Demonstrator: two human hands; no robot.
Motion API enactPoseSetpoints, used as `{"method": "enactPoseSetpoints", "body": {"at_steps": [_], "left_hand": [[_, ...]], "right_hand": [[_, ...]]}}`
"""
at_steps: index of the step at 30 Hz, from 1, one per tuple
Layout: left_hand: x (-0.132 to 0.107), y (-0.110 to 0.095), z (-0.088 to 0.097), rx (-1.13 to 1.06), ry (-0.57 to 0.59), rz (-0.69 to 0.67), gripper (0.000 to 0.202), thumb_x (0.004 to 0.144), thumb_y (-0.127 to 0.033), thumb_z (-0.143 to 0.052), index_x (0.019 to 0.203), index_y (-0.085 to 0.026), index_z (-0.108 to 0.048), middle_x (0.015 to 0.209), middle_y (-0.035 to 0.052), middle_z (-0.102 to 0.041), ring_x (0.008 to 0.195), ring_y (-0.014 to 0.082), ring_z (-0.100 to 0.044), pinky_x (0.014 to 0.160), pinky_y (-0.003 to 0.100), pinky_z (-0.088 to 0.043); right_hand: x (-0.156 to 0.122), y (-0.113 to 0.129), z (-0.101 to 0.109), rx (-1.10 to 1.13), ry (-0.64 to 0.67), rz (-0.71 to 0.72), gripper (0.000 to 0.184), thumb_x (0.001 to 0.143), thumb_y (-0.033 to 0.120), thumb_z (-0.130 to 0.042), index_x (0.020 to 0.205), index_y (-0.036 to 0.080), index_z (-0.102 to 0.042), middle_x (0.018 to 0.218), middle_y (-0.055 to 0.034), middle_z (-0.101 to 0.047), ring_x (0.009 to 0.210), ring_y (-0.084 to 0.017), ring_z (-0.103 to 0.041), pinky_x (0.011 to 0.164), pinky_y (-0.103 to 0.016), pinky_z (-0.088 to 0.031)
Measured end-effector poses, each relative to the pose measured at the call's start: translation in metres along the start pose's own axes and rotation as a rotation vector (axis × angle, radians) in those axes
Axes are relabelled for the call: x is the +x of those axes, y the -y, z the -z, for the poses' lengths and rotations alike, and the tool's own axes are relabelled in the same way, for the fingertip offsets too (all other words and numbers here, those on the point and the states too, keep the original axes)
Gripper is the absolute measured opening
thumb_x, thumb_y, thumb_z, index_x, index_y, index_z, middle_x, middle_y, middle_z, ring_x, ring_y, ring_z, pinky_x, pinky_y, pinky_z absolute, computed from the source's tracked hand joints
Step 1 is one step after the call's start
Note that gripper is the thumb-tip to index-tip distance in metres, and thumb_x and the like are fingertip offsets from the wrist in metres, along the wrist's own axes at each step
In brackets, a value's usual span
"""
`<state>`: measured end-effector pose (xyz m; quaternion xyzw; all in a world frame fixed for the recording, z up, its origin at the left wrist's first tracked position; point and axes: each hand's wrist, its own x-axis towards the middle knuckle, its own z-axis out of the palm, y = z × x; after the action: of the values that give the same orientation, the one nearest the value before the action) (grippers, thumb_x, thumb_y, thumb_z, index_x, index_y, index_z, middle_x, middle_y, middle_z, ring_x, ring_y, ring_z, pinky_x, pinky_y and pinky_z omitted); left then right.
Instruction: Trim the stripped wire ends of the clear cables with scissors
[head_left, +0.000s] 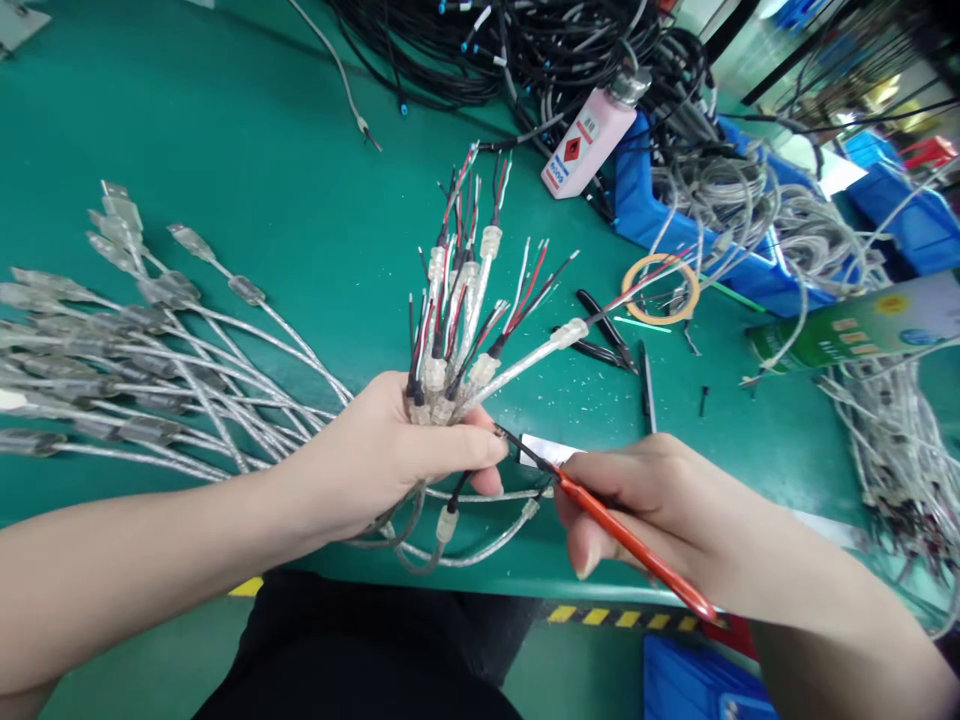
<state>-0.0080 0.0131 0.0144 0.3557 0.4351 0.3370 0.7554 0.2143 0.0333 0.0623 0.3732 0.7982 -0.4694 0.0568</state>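
My left hand (390,455) is closed around a bundle of clear-jacketed cables (450,330) whose stripped ends, with red, black and white wires, fan upward. Their long tails with metal USB plugs (120,215) spread across the green table (262,150) to the left. My right hand (660,500) grips a red-handled tool (630,540), its dark tip touching a wire right beside my left thumb. A few cable ends loop below my left hand.
A pink bottle with a flame label (589,140) lies at the back. Blue bins (750,270) hold grey cable tangles. A tape roll (660,290), black tweezers (607,335) and black cable coils (525,40) lie nearby. Yellow-black tape (622,618) marks the table's front edge.
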Motion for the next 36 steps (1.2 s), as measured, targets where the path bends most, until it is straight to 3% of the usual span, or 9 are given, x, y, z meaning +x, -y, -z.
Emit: {"method": "enactPoseSetpoints", "body": {"at_steps": [13, 18, 23, 30, 36], "left_hand": [[0.001, 0.002, 0.001, -0.053, 0.027, 0.038, 0.011, 0.074, -0.017, -0.071, 0.065, -0.020, -0.065, 0.054, -0.0060, -0.069, 0.059, 0.0094, -0.063, 0.061, 0.022, -0.044], [-0.002, 0.002, 0.002, -0.063, 0.055, 0.075, 0.011, 0.075, -0.016, -0.072, 0.066, -0.019, -0.065, 0.055, -0.0058, -0.070, 0.059, 0.0087, -0.064, 0.059, 0.020, -0.044], [-0.001, 0.001, 0.002, -0.045, 0.064, 0.083, 0.012, 0.075, -0.016, -0.071, 0.066, -0.020, -0.065, 0.054, -0.0065, -0.070, 0.058, 0.0083, -0.064, 0.056, 0.020, -0.043], [0.000, -0.003, 0.001, 0.023, 0.049, 0.050, 0.012, 0.074, -0.019, -0.070, 0.063, -0.021, -0.067, 0.054, -0.0065, -0.069, 0.056, 0.0072, -0.058, 0.054, 0.020, -0.040], [0.001, -0.003, 0.000, 0.031, 0.036, 0.050, 0.010, 0.073, -0.019, -0.070, 0.063, -0.021, -0.067, 0.053, -0.0059, -0.068, 0.054, 0.0083, -0.058, 0.052, 0.021, -0.038]], "right_hand": [[-0.001, -0.006, -0.009, 0.063, -0.029, 0.019, 0.054, 0.099, 0.053, -0.044, 0.070, 0.014, -0.069, 0.050, -0.0015, -0.059, 0.041, -0.007, -0.043, 0.040, -0.024, -0.028], [0.000, -0.009, -0.012, 0.083, -0.058, 0.083, 0.053, 0.098, 0.053, -0.046, 0.066, 0.015, -0.064, 0.046, 0.0023, -0.050, 0.040, -0.006, -0.037, 0.040, -0.023, -0.026], [0.002, -0.015, -0.020, 0.168, -0.086, 0.058, 0.055, 0.092, 0.059, -0.054, 0.059, 0.016, -0.055, 0.046, 0.0053, -0.041, 0.042, -0.005, -0.031, 0.041, -0.022, -0.023], [0.000, -0.019, -0.023, 0.280, -0.043, -0.020, 0.054, 0.092, 0.064, -0.049, 0.082, 0.013, -0.064, 0.058, 0.0024, -0.054, 0.052, -0.008, -0.042, 0.048, -0.020, -0.034], [-0.006, -0.017, -0.026, 0.313, 0.007, 0.002, 0.051, 0.093, 0.063, -0.049, 0.077, 0.016, -0.061, 0.054, 0.0001, -0.066, 0.050, -0.010, -0.056, 0.048, -0.022, -0.037]]}}
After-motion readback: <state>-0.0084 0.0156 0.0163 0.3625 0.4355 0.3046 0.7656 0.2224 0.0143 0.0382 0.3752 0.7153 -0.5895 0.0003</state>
